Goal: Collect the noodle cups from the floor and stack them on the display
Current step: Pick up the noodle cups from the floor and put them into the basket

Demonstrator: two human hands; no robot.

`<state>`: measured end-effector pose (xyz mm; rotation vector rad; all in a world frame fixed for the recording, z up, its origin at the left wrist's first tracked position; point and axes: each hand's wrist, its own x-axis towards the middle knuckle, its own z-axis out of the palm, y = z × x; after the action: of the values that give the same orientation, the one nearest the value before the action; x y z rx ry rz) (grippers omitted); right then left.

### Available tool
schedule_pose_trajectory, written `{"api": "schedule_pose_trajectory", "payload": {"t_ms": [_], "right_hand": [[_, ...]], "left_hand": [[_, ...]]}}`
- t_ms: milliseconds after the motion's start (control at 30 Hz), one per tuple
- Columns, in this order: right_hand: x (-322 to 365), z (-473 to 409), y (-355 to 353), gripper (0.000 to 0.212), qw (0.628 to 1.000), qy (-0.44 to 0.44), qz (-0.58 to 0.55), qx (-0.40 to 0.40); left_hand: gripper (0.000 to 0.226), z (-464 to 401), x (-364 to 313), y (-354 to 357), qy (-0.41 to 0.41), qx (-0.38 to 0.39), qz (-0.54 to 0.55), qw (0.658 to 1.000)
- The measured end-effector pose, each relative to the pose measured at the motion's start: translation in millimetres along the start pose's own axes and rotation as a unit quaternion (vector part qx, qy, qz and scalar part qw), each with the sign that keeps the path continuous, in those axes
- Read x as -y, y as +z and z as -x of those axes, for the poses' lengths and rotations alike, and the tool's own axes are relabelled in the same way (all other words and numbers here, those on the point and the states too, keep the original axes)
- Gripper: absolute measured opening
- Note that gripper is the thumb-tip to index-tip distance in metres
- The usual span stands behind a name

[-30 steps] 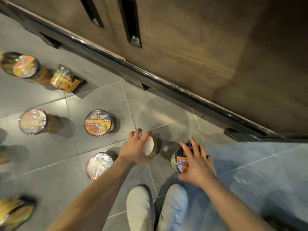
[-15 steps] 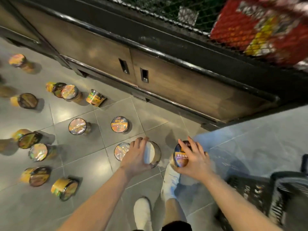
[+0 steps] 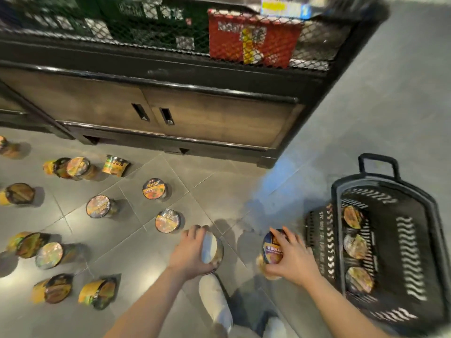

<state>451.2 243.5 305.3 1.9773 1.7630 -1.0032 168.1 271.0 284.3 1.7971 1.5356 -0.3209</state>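
My left hand [image 3: 190, 252] grips a noodle cup [image 3: 212, 250] turned on its side, its pale bottom facing the camera. My right hand [image 3: 292, 258] grips a second noodle cup [image 3: 271, 247] with a dark blue and orange lid. Both cups are lifted off the grey floor. Several more noodle cups lie or stand on the floor to the left, the closest one [image 3: 168, 220] just above my left hand. The display [image 3: 170, 111], with wooden doors below and black mesh above, stands ahead.
A black shopping basket [image 3: 415, 240] stands on the floor at the right, with three noodle cups [image 3: 355, 245] inside. A red package [image 3: 251, 42] sits behind the mesh of the display. My white shoes [image 3: 214, 301] are below my hands.
The view has risen and pulled back from the floor. Both hands keep their cups and have lifted them. The display's mesh top and the basket have come into view.
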Motion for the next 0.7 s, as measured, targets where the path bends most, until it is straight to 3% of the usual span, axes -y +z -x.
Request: {"api": "schedule_pose_trajectory", "payload": {"t_ms": [167, 533, 700], "right_hand": [[-66.0, 57.2, 3.6, 0.114, 0.997, 0.026, -0.037, -0.062], [-287.7, 207.2, 47.3, 0.115, 0.982, 0.106, -0.093, -0.123], [-358.9, 251.6, 52.9, 0.108, 0.975, 0.139, -0.112, -0.132]], "left_hand": [[0.095, 21.6, -64.2, 33.2, 0.032, 0.007, -0.027, 0.999], [0.096, 64.6, -304.5, 168.2, 0.153, -0.013, -0.043, 0.987], [0.091, 76.9, -381.6, 209.7, 0.202, -0.004, -0.057, 0.978]]}}
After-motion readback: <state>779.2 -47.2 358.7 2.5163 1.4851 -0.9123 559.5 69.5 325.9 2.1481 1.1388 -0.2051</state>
